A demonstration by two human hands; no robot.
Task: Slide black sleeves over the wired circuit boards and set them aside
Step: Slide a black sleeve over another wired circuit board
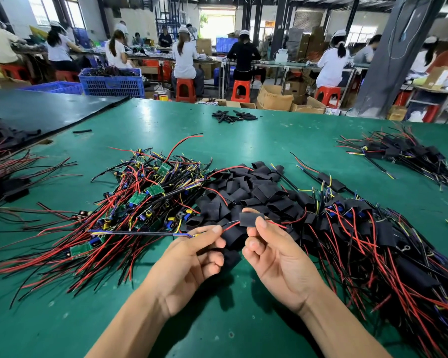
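My right hand (272, 257) pinches a flat black sleeve (251, 219) between thumb and fingers, above the table's near middle. Red wire comes out of both ends of that sleeve; whether a board sits inside is hidden. My left hand (192, 262) grips the wire bundle (140, 233) of the same piece, which runs off to the left. A heap of loose black sleeves (246, 189) lies just behind my hands. Bare green circuit boards with red and black wires (145, 195) are piled to the left. Sleeved boards (367, 228) are piled to the right.
The green table (217, 319) carries more sleeved pieces at the far right (404, 153) and the left edge (8, 182). Small black tubes (233, 116) lie at the back. Beyond stand blue crates (111, 82), cardboard boxes, red stools and several seated workers.
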